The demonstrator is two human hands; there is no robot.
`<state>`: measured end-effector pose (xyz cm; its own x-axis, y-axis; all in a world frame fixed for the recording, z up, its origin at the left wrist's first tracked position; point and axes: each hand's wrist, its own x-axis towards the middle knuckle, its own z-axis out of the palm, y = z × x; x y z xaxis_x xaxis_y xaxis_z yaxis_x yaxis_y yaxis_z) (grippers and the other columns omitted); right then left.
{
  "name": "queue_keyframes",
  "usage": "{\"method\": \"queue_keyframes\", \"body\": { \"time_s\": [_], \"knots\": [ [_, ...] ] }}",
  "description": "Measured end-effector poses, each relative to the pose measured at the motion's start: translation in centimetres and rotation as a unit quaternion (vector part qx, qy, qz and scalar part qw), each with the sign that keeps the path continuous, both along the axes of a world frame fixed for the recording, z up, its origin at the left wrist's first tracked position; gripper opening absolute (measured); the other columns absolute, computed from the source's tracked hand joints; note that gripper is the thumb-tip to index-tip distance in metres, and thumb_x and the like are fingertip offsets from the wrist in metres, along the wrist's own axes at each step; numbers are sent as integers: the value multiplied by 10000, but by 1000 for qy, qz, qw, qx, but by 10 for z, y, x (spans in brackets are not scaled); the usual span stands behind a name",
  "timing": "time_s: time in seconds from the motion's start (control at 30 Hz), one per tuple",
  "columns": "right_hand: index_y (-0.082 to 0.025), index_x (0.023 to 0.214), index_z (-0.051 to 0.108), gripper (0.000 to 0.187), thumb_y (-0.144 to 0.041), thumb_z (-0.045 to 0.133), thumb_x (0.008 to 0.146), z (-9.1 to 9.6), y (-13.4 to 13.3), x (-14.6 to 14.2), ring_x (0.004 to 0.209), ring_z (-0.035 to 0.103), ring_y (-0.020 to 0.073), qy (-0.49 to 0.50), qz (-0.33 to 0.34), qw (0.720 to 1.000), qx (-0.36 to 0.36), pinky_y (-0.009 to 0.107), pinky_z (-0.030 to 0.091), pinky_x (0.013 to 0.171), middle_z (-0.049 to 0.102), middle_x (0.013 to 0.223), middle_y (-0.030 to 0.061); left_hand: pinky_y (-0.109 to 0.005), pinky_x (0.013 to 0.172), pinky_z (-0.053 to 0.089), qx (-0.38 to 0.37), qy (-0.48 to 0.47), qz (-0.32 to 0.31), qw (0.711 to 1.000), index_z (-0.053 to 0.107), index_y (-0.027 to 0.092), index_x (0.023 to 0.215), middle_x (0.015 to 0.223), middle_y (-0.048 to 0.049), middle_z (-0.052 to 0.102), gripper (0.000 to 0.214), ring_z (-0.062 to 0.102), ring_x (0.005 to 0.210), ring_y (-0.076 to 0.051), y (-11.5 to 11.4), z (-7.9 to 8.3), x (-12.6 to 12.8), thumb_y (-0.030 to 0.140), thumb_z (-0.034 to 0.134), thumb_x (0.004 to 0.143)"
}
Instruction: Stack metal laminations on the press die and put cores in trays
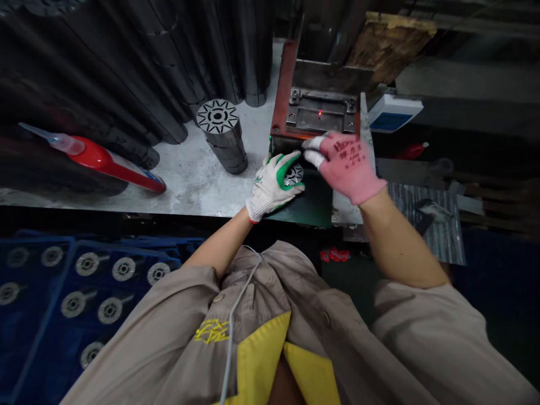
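My left hand, in a white glove with a green palm, is curled around a slotted laminated metal core at the bench's front edge. Only part of the core's round end shows between thumb and fingers. My right hand, in a pink glove with white fingertips, is just right of the core, in front of the metal fixture. Its fingers are pinched together near the left fingertips; what lies in them, if anything, I cannot make out. A taller stack of laminated cores stands upright to the left.
A red bottle with a clear nozzle is at left. Long dark cylindrical stacks fill the back left. Blue trays holding several cores sit below the bench. A white box with a blue panel is right of the fixture.
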<state>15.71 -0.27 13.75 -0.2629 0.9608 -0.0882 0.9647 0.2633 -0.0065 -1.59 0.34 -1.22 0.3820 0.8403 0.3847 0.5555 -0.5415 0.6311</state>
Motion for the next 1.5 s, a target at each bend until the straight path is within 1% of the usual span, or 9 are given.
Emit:
{"method": "queue_keyframes", "body": {
  "time_s": [0.2,0.4,0.63,0.8,1.0,1.13,1.27,1.4,1.5],
  "knots": [
    [-126,1244,729,398,-101,390,1038,-43,-22,-29,1216,682,299,-85,67,989,-99,394,499,955,729,1307,190,-501,1348,285,-8,22,3,1000,524,197,1575,1562,-114,607,730,531,1471,-326,0,1,3,542,657,945],
    [-134,1265,734,359,-179,435,1071,-13,-10,-35,1217,704,299,-106,95,977,-161,376,513,945,760,1285,175,-514,1345,298,-37,25,-10,999,543,215,1558,1562,-100,614,749,546,1467,-320,-2,16,-1,540,722,907],
    [-71,1381,677,630,-593,465,1099,13,37,3,1332,585,385,-24,-68,993,90,501,468,1074,636,1421,234,-446,1207,486,-59,-88,63,992,701,230,1391,1385,-81,721,521,664,1286,-268,-1,18,12,455,736,922],
    [-106,1208,754,573,-602,497,1082,3,47,11,1278,602,386,11,-23,992,120,535,483,1058,683,1324,211,-451,1237,444,-45,-41,77,995,689,227,1403,1405,-84,705,570,632,1312,-280,-4,16,15,444,756,881],
    [-157,1312,723,370,-310,452,1112,-27,14,16,1219,685,276,79,22,997,-3,385,493,1036,764,1313,130,-517,1302,330,-19,16,55,998,592,224,1520,1497,-99,649,819,554,1393,-338,-3,6,12,693,751,869],
    [-134,1272,746,339,-254,488,1088,-44,9,7,1163,710,278,-25,87,991,-103,358,480,986,789,1249,146,-512,1305,334,-14,32,39,999,571,219,1525,1497,-96,645,791,559,1392,-324,-4,8,10,601,787,867],
    [-173,1245,770,294,-227,554,1053,-24,13,10,1160,709,269,-65,154,985,-41,334,466,979,795,1234,119,-459,1216,480,-46,-5,68,997,613,240,1510,1435,-114,644,811,595,1351,-323,-15,18,9,515,884,796],
    [-185,1206,774,291,-332,581,1046,5,32,13,1056,702,292,-46,20,991,123,352,465,838,775,1167,141,-480,1113,572,-88,-31,90,992,672,302,1466,1374,-116,639,849,634,1285,-348,-12,18,5,539,964,705],
    [-143,1097,793,219,-251,647,975,18,43,5,1081,678,334,-109,-12,987,121,368,442,812,734,1181,201,-488,1228,493,-67,-59,33,995,654,277,1489,1372,-101,683,811,633,1325,-329,-8,18,-3,457,940,753]
  ]
}}
